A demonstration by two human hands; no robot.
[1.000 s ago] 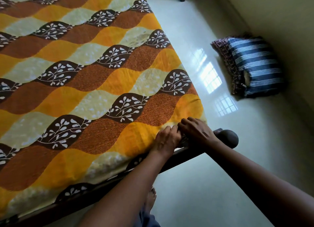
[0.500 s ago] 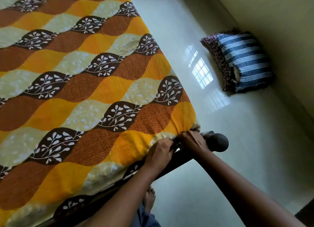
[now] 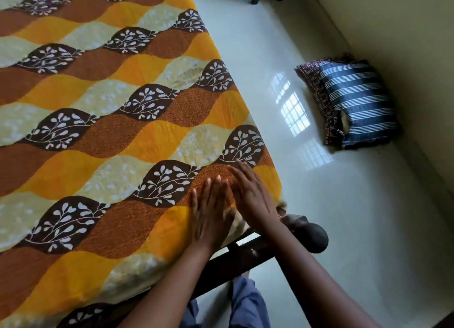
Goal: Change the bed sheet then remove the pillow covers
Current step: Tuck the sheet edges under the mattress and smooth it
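Your orange, brown and cream leaf-print fabric bed sheet (image 3: pixel 110 131) is spread smooth over the mattress and looks tucked at the near right corner. Across the glossy pale tiled floor (image 3: pixel 344 217), well off to your right by the wall, the navy white-striped pillow (image 3: pixel 358 106) sits with its cover on, so your right hand is nearer. Your left hand (image 3: pixel 211 217) and right hand (image 3: pixel 253 195) are flat, fingers straight, pressing the sheet.
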